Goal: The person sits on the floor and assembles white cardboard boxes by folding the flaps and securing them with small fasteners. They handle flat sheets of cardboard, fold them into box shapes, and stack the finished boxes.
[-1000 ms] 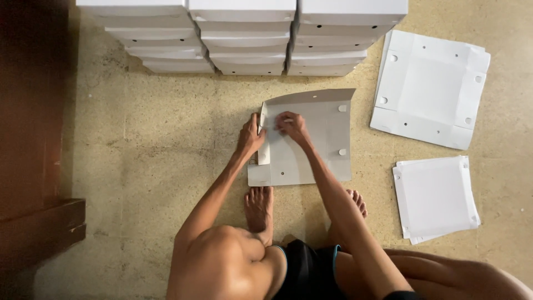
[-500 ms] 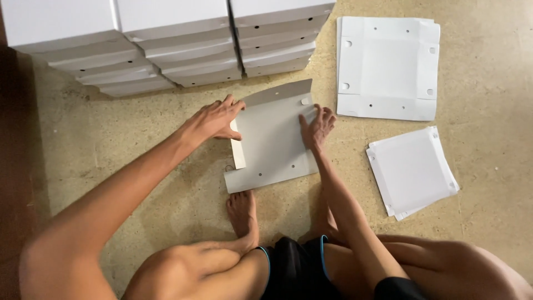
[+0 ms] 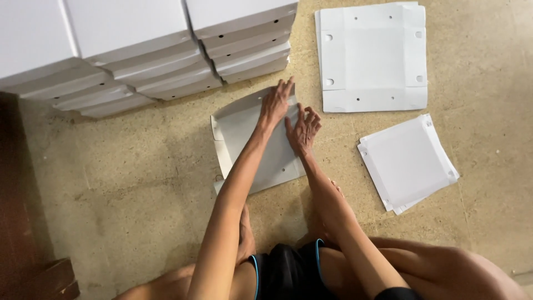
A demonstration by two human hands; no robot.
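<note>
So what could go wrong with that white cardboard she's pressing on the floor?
1. Both the left hand and right hand press near one edge of the cardboard sheet, which already curves up, so it might crease crookedly.
2. The stacked white boxes stand right behind it, so a push forward might bump them.
3. The sheet lies on the rough floor, so it might pick up dirt.

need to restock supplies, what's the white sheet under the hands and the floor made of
The white flat sheet with punched holes under both hands looks like thin coated cardboard or corrugated plastic, hard to say which: matte, creased along fold lines, one edge curling up. The speckled tan floor looks like rough concrete or pressed chipboard; its mottled, grainy surface leaves that open.
</note>
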